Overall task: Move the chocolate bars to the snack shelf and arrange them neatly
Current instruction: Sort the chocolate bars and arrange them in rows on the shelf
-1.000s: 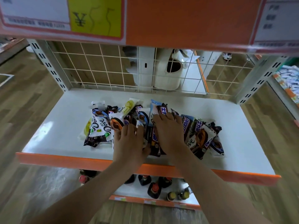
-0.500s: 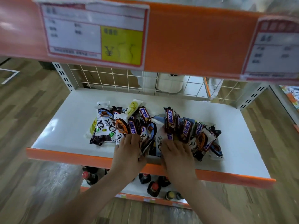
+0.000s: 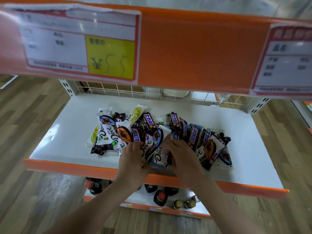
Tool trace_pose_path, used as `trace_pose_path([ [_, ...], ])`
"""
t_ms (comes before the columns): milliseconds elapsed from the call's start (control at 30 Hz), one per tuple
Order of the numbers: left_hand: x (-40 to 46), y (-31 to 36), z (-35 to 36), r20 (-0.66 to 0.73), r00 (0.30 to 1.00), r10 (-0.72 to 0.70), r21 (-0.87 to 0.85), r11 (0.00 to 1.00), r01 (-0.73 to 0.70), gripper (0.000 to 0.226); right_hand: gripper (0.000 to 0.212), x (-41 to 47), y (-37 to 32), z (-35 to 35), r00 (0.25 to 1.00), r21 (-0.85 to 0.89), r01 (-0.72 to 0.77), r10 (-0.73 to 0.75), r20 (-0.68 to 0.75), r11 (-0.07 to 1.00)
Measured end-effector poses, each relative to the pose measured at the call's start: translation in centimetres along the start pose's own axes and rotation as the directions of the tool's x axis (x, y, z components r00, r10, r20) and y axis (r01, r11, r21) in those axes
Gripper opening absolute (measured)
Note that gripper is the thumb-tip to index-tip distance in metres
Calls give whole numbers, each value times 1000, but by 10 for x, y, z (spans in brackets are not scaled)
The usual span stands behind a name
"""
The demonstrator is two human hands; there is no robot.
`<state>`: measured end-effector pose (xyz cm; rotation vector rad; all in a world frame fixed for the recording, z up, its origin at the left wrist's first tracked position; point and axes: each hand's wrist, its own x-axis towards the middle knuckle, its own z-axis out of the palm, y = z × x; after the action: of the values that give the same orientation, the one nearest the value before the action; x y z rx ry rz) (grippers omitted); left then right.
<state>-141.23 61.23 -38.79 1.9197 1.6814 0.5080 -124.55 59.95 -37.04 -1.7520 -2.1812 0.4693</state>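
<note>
Both on chocolate bars [image 3: 158, 134] piled mid-shelf [image 3: 67, 132] near front edge: left hand [image 3: 133, 159] grips Dove bar [image 3: 152, 146], right hand [image 3: 184, 156] fingers spread, pressing

Wood-plank flooring [image 3: 33, 119] runs on both sides of the shelving unit. An orange rail [image 3: 194, 51] overhead carries blurred price tags [image 3: 81, 46]. A white wire grid [image 3: 128, 90] backs the far side. Dark bottles [image 3: 160, 196] stand on the lower shelf.

Bottles [image 3: 160, 196] stand below; blurred price tags [image 3: 81, 46] hang above.
</note>
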Motion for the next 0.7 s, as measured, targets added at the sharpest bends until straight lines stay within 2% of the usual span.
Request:
trace_pose_path([
  [33, 1, 1, 1, -6, 1000, -13, -3, 1000, 13, 55, 61, 7, 4, -3, 1000, -62, 30, -30, 8, 998],
  [100, 2, 4, 1, -23, 999, -43, -13, 999, 42, 51, 68, 20, 7, -10, 996, -145, 77, -71, 48, 986],
  [200, 7, 9, 2, -68, 997, -40, 0, 999, 40, 46, 67, 33, 13, -12, 982, -203, 138, -107, 156, 969],
  [333, 14, 14, 1, -20, 996, -86, 13, 996, 87, 51, 65, 37, 17, -12, 960, -312, 217, -144, 241, 925],
  [600, 17, 15, -6, 49, 993, -105, -50, 993, 108, 47, 56, 39, 29, -23, 903, -544, 411, -246, 351, 732],
  [700, 16, 16, -7, 76, 990, -116, -35, 992, 119, 45, 58, 28, 31, -31, 890, -601, 455, -312, 333, 657],
])
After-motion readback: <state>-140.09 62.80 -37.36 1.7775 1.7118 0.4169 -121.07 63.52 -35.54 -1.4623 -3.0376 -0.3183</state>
